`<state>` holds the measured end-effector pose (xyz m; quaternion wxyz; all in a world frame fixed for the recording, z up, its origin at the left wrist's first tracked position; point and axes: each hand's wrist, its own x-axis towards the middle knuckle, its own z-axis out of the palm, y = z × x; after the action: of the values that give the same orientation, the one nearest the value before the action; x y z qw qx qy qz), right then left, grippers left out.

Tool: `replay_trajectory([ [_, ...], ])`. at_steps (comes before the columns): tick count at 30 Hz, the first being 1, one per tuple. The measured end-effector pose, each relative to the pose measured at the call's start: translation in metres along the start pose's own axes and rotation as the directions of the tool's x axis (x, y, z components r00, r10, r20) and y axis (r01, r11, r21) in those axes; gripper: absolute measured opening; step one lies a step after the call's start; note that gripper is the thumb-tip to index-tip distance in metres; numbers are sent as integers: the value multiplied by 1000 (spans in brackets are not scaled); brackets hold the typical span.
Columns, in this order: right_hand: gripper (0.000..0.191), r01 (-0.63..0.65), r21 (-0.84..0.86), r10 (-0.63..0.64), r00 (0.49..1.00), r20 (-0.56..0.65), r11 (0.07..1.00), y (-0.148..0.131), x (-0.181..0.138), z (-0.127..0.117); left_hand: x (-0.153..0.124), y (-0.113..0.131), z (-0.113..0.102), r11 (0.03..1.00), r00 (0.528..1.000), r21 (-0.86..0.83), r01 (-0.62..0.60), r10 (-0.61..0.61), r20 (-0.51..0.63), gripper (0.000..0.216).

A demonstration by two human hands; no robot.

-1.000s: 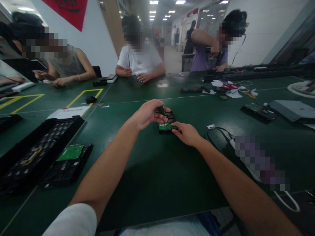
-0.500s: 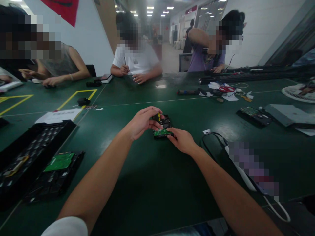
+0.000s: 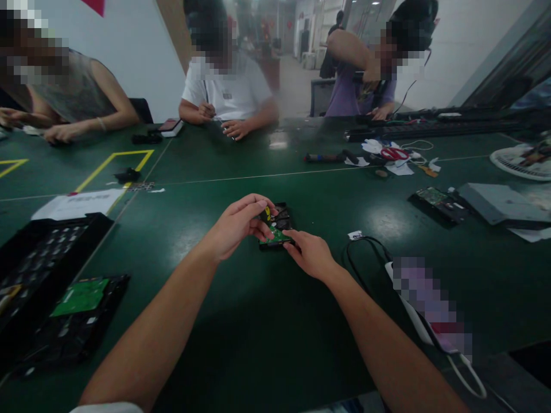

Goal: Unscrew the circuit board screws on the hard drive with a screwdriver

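Note:
A small black hard drive [image 3: 278, 226] with a green circuit board on top lies on the green table [image 3: 267, 321] in front of me. My left hand [image 3: 239, 223] is closed in a pinch on a small screwdriver [image 3: 267, 213] with a yellow and black handle, held upright over the drive. My right hand [image 3: 309, 253] rests at the drive's near right corner, its fingertips pressed against the edge. The tool's tip is hidden behind my fingers.
At the left lie a second drive [image 3: 75, 312] with a green board and a black tray [image 3: 38, 258]. A black cable [image 3: 365, 252] and a white strip lie to the right. Another drive [image 3: 437, 202], a grey box [image 3: 499, 202] and scissors [image 3: 394, 154] sit farther off. Three people sit across the table.
The view has tilted down and shifted, so the drive and both hands appear lower and a little left. The hands keep the same hold on the tool and the drive.

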<state>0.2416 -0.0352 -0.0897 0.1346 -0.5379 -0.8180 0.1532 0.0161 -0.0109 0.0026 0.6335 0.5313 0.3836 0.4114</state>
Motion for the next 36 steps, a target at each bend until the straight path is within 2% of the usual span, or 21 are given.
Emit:
replay_trajectory([
  [12,42,21,30,-22,999,30,999,1,1,-4,0,0,2,999,1000,33,3,-2,-27,28],
  [23,42,42,-8,-42,999,-23,999,4,3,3,-4,4,5,999,1000,50,0,0,13,26],
  [36,42,25,38,-23,998,-50,999,5,1,6,-7,3,11,999,998,41,19,-21,60,27],
])
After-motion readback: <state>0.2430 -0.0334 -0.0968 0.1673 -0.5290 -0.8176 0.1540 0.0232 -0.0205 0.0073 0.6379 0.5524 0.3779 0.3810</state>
